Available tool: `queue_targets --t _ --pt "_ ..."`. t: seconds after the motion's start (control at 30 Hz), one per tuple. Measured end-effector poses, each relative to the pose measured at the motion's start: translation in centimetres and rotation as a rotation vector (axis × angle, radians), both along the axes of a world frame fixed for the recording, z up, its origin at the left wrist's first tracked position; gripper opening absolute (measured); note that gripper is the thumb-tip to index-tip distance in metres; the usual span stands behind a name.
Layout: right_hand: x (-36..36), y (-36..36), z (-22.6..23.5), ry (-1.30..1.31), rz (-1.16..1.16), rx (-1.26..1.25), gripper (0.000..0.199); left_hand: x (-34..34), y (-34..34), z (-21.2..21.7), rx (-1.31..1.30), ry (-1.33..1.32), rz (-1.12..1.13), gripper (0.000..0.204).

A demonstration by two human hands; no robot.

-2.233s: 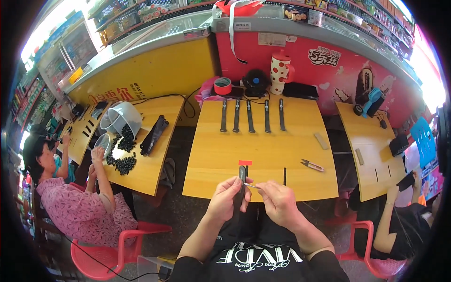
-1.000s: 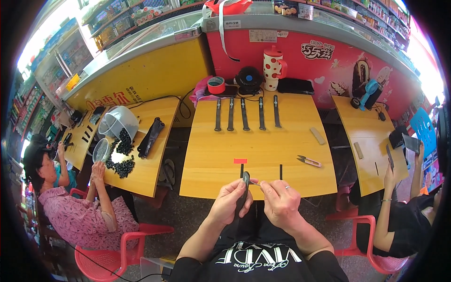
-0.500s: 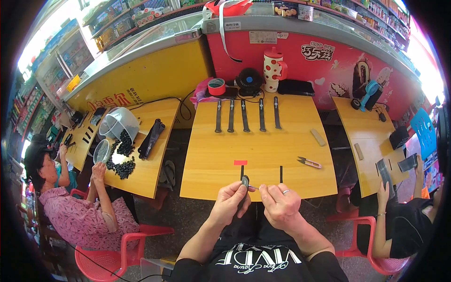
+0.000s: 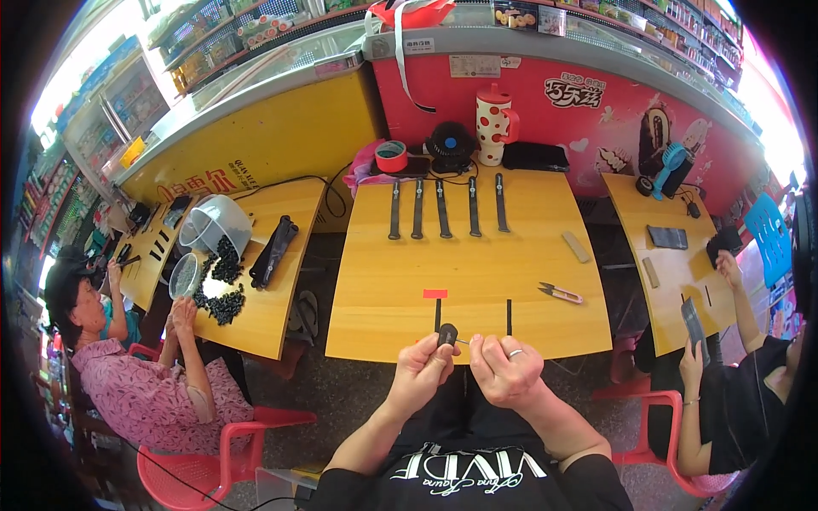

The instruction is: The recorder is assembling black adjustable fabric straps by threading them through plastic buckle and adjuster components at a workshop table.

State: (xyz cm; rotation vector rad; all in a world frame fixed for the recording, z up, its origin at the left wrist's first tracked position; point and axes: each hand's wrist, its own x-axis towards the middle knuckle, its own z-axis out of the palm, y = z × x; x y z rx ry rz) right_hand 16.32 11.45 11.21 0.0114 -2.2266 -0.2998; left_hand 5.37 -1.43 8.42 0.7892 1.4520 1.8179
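My left hand point(image 4: 419, 363) is closed on a dark strap-like piece with a rounded end point(image 4: 447, 334), held up at the table's near edge. The rest of that piece is hidden by my fingers. In my right hand point(image 4: 506, 368) is a thin metal rod point(image 4: 463, 341), pinched by the fingers, its tip against or close to the rounded end. Its kind is too small to tell. Just beyond my hands are two black strips marked on the table point(image 4: 509, 317) and a red rectangle point(image 4: 435, 294). Farther back lie several dark straps point(image 4: 441, 209) in a row.
Thread snips point(image 4: 561, 294) and a beige bar point(image 4: 576, 247) lie to the right. A black fan point(image 4: 452, 146), spotted tumbler point(image 4: 492, 128) and red tape roll point(image 4: 391, 156) stand at the back. Co-workers sit at both sides; small black parts point(image 4: 226, 305) cover part of the left table.
My left hand has turned the dark piece so its rounded face shows; the rod stays at it. A dark flat piece now lies on the right table, and that co-worker's hand reaches to a black box.
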Motion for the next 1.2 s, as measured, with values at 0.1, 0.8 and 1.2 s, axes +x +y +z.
queue_targets --t 0.1,0.8,1.2 --pt "-0.1 0.4 -0.6 -0.006 0.101 -0.21 0.028 -0.3 -0.1 -0.2 0.004 0.041 -0.02 0.021" --pt "-0.7 0.2 -3.0 -0.003 0.191 -0.239 0.017 0.0 -0.6 -1.8 -0.048 -0.087 -0.142 0.016" --pt "-0.1 0.8 -3.8 -0.463 0.403 -1.753 0.004 -0.3 -0.2 -0.9 -0.308 0.249 -0.095 0.016"
